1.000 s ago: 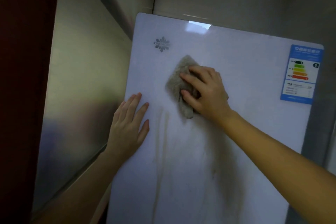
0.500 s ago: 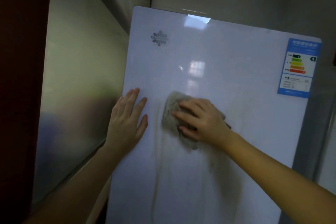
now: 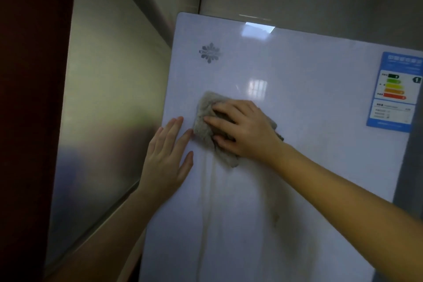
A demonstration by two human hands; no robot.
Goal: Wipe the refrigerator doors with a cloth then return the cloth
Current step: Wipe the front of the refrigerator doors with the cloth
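The left hand (image 3: 167, 162) is lying flat, fingers straight, on the glossy white refrigerator door (image 3: 309, 167), just left of the crumpled grey-beige fluffy cloth (image 3: 203, 119), which the right hand (image 3: 248, 131) is gripping with bent fingers and partly covering.

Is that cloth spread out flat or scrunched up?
Scrunched: the cloth sits bunched in lumpy folds, gripped by the right hand against the refrigerator door.

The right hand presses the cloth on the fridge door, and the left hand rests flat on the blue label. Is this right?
No. The head view shows the left hand flat on the bare door beside the cloth; the label is far right, untouched.
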